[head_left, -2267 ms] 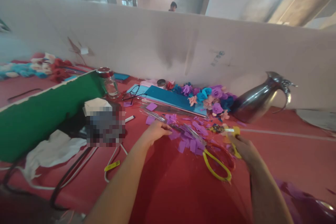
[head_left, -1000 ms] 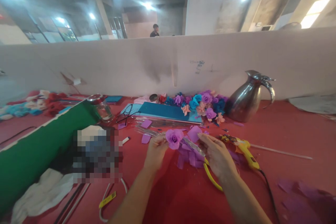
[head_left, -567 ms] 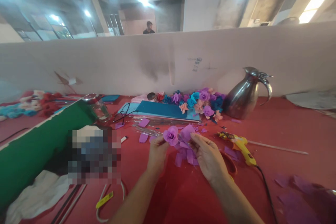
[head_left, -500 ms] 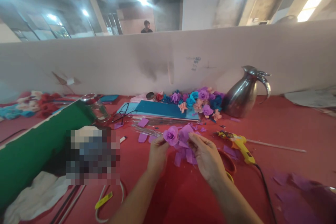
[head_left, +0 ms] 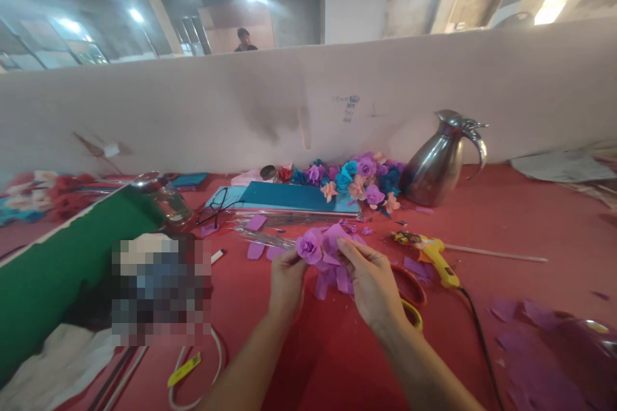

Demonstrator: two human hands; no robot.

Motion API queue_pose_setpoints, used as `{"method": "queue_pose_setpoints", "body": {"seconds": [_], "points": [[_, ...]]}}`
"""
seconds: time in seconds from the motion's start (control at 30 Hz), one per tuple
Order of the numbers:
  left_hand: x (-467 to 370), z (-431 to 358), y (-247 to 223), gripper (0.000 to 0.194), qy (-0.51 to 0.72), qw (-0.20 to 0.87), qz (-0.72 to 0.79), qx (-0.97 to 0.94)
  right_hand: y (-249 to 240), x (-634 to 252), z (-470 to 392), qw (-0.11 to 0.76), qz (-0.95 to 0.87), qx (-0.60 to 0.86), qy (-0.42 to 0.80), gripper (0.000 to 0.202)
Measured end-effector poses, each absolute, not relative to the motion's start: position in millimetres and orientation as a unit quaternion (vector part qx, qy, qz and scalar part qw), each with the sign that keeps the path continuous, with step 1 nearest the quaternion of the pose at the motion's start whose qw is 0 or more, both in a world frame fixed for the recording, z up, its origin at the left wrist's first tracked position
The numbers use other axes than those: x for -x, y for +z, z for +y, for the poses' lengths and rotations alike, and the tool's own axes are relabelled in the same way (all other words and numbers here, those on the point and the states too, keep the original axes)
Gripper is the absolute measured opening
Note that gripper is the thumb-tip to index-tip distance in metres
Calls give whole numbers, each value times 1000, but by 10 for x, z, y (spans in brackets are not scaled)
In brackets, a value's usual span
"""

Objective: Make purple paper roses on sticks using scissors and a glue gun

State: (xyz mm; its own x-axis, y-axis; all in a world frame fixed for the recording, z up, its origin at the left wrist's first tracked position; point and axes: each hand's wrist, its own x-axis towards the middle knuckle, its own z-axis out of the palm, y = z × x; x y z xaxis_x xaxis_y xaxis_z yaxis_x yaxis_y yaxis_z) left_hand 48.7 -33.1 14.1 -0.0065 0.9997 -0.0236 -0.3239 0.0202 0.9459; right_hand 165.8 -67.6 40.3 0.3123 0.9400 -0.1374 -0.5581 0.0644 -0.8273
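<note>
My left hand [head_left: 288, 279] pinches the purple flower [head_left: 308, 246], near the petal [head_left: 332, 237] my right hand [head_left: 372, 279] pinches. The glue gun [head_left: 436, 258] I held before lies down; scissors [head_left: 423, 295] poke out by my right wrist.

The purple flower [head_left: 308, 246], its layers curled around the centre, faces the camera from the left hand [head_left: 288, 281]; just beside it, a round-edged purple petal [head_left: 333, 237] is pinched upright in the right hand [head_left: 373, 282].
</note>
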Motion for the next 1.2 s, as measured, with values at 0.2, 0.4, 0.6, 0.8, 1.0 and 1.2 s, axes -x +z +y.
{"method": "queue_pose_setpoints", "body": {"seconds": [0.2, 0.4, 0.6, 0.8, 1.0, 1.2], "points": [[-471, -345, 117, 19, 566, 571, 409, -432, 405, -1627, -692, 684, -237, 402, 560, 21], [-467, -362, 154, 18, 558, 538, 427, -466, 411, -1580, -705, 689, -233, 405, 555, 23], [-470, -381, 201, 17, 554, 518, 444, -478, 375, -1547, -720, 686, -250, 390, 561, 21], [-457, -395, 180, 18, 566, 484, 449, -493, 371, -1520, -737, 690, -243, 380, 566, 19], [-437, -414, 166, 16, 572, 404, 488, -520, 413, -1502, -757, 692, -244, 357, 578, 14], [-427, -416, 148, 14, 569, 353, 501, -548, 413, -1502, -758, 702, -242, 332, 581, 12]]}}
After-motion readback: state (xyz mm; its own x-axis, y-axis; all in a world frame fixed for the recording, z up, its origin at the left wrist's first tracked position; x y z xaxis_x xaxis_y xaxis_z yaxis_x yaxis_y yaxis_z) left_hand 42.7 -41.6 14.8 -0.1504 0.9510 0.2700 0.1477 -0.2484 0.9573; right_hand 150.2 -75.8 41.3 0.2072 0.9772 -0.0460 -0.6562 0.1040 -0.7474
